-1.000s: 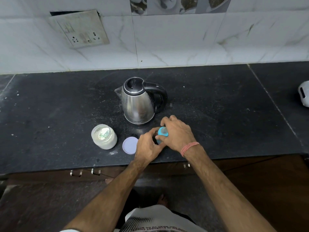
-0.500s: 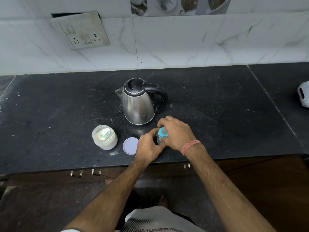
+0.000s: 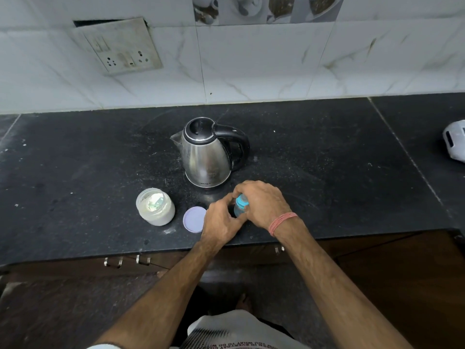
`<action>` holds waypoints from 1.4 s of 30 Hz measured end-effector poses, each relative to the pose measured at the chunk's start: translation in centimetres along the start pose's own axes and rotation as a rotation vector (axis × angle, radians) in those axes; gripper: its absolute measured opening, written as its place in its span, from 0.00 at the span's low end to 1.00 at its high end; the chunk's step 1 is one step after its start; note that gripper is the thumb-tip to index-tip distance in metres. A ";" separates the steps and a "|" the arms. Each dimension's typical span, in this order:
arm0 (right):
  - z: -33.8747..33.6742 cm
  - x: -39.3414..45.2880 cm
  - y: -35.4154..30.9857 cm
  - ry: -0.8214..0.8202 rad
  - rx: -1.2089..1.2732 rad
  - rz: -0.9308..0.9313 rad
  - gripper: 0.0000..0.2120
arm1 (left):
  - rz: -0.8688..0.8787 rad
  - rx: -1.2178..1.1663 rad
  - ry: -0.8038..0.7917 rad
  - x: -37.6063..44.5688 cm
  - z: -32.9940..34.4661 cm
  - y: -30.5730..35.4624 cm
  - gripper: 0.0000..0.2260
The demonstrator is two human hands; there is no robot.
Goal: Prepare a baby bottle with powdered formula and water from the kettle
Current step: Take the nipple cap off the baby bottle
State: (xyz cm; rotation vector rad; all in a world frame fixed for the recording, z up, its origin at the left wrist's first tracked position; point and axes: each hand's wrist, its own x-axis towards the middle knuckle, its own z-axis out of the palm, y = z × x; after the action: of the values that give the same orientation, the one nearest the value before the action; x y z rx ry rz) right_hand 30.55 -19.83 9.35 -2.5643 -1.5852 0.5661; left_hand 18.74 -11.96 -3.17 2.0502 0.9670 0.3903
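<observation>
Surroundings noted: black stone counter (image 3: pixel 75 172), dusted w/ pale specks, backed by white marble-look wall tiles (image 3: pixel 251 71). A grimy socket plate (image 3: pixel 118 46) is seen upper left on the wall, hanging askew. A white object (image 3: pixel 455 141) is cut off at the right edge; type cannot be told. Cabinet handles (image 3: pixel 125 260) are visible under the counter's front edge.

The steel kettle (image 3: pixel 207 157) stands upright mid-counter, lid closed, black handle to the right, spout to the left. It is just behind both hands, apart from them. The open jar (image 3: pixel 155 206) of white powder stands front left of the kettle; something pale green lies in the powder, not identifiable. The jar's round lid (image 3: pixel 193 219) lies flat on the counter between jar and left hand, its right rim partly covered by that hand.

The baby bottle (image 3: pixel 241 205) stands near the counter's front edge, in front of the kettle, largely hidden by the hands; only its blue collar and a bit of clear body are seen. The left hand (image 3: pixel 221 220) is curled round the bottle body from the left. The right hand (image 3: pixel 261 205), red threads at the wrist, is curled over the blue top, fingers wrapped round it.

Vs. 0.5 s earlier: hands, bottle, jar, lid and kettle are found in the same places; no clear change in grip.

Count: 1 kettle, 1 jar, 1 lid, 1 bottle, 2 hands.
</observation>
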 end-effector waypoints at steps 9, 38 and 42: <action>0.3 -0.5 -0.4 0.146 -0.072 0.129 0.27 | -0.010 -0.044 -0.006 -0.3 -0.3 0.5 0.25; 1.7 -0.6 3.5 0.256 0.439 0.109 0.27 | 0.020 0.004 -0.028 0.1 -0.2 -0.2 0.30; 2.3 -0.7 4.9 0.317 0.395 0.164 0.26 | 0.000 0.017 -0.040 0.3 -0.1 -0.4 0.30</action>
State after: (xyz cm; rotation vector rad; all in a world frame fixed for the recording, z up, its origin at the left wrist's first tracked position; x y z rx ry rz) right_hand 33.61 -23.00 6.20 -2.3498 -1.0500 0.4079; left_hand 18.71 -11.55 -3.44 2.0654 0.9493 0.3409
